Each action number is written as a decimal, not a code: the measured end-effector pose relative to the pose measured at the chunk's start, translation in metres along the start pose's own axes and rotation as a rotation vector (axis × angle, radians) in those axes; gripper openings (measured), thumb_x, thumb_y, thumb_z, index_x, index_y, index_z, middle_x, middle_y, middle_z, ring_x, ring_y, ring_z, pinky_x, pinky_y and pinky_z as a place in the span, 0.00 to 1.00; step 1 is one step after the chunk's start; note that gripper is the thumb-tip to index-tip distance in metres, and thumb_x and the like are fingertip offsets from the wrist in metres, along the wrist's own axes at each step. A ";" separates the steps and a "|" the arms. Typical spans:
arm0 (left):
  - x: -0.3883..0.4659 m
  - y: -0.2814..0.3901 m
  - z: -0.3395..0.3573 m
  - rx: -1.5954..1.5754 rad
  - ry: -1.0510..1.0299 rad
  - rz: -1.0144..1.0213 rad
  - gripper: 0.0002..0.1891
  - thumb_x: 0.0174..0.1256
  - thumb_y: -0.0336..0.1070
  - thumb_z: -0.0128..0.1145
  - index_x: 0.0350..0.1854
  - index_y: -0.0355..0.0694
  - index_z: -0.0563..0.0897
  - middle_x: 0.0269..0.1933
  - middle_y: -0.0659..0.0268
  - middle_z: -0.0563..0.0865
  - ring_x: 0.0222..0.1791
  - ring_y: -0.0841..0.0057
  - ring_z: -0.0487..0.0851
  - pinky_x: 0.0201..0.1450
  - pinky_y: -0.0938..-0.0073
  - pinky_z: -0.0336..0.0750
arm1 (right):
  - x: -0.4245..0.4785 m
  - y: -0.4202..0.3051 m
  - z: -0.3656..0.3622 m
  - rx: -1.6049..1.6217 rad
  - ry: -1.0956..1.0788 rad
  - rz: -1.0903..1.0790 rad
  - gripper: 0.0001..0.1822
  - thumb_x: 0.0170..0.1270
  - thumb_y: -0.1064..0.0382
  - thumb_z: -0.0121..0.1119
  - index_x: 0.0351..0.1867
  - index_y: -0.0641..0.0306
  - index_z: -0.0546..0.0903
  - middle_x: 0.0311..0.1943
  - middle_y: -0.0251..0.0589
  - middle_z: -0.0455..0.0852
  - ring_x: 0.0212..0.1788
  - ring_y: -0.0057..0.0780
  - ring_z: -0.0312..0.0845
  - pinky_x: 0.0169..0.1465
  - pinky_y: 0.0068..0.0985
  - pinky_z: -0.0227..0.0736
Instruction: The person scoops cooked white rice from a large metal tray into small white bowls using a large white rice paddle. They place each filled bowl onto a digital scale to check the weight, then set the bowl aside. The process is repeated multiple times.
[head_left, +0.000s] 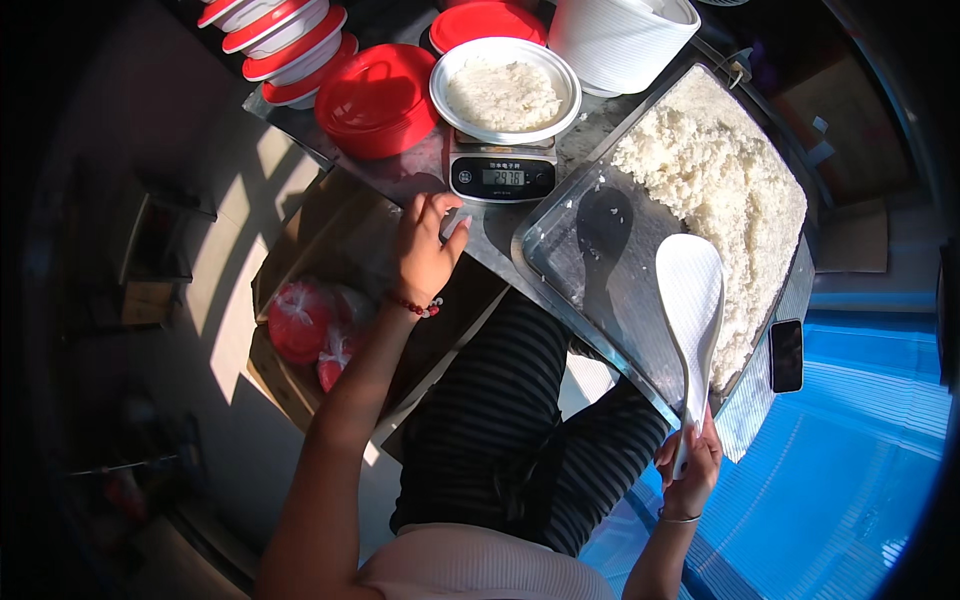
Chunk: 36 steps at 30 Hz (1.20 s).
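My right hand (691, 457) grips the handle of a white rice paddle (691, 277), held over the near right part of a metal tray (626, 277). Cooked white rice (724, 172) is heaped along the tray's far and right sides. My left hand (431, 247), fingers apart and holding nothing, is at the table edge, just below a digital kitchen scale (504, 178) with a lit display. On the scale stands a white round bowl (568, 112) with rice (504, 94) in it. Left of the bowl is a stack of red lids (376, 101).
White bowls with red lids (296, 45) are piled at the far left. Nested white bowls (619, 45) stand behind the tray, near another red lid (487, 26). A phone (786, 356) lies at the right. Below the table, a cardboard box (289, 390) holds bagged red items (300, 322).
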<state>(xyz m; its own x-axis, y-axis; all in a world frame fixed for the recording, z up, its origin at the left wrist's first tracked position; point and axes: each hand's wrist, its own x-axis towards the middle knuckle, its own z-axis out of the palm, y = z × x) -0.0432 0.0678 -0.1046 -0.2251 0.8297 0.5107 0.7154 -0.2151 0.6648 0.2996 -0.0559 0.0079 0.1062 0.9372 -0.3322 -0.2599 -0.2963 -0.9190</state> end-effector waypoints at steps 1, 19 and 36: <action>0.001 0.000 0.002 -0.017 0.006 -0.002 0.12 0.49 0.28 0.57 0.36 0.36 0.72 0.34 0.58 0.75 0.35 0.61 0.73 0.39 0.68 0.68 | 0.001 0.001 0.001 0.007 0.002 0.000 0.23 0.62 0.65 0.43 0.58 0.73 0.61 0.12 0.45 0.74 0.05 0.21 0.58 0.09 0.13 0.54; 0.028 -0.006 0.024 -0.042 0.121 -0.286 0.24 0.47 0.41 0.62 0.45 0.37 0.70 0.43 0.58 0.79 0.43 0.66 0.76 0.51 0.63 0.59 | 0.013 -0.003 0.022 -0.012 0.049 0.111 0.20 0.62 0.69 0.41 0.57 0.70 0.65 0.12 0.46 0.75 0.04 0.22 0.61 0.08 0.13 0.57; 0.035 0.015 0.028 0.207 -0.033 -0.143 0.46 0.24 0.40 0.72 0.56 0.44 0.62 0.49 0.59 0.68 0.53 0.59 0.63 0.54 0.59 0.52 | 0.006 -0.002 0.013 -0.043 0.060 0.068 0.23 0.61 0.65 0.43 0.58 0.72 0.61 0.12 0.42 0.74 0.06 0.19 0.61 0.09 0.12 0.57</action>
<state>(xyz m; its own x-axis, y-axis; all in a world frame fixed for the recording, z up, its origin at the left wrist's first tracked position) -0.0225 0.1080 -0.0920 -0.3145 0.8610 0.3998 0.7989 0.0126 0.6013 0.2879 -0.0472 0.0104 0.1473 0.9025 -0.4047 -0.2267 -0.3674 -0.9020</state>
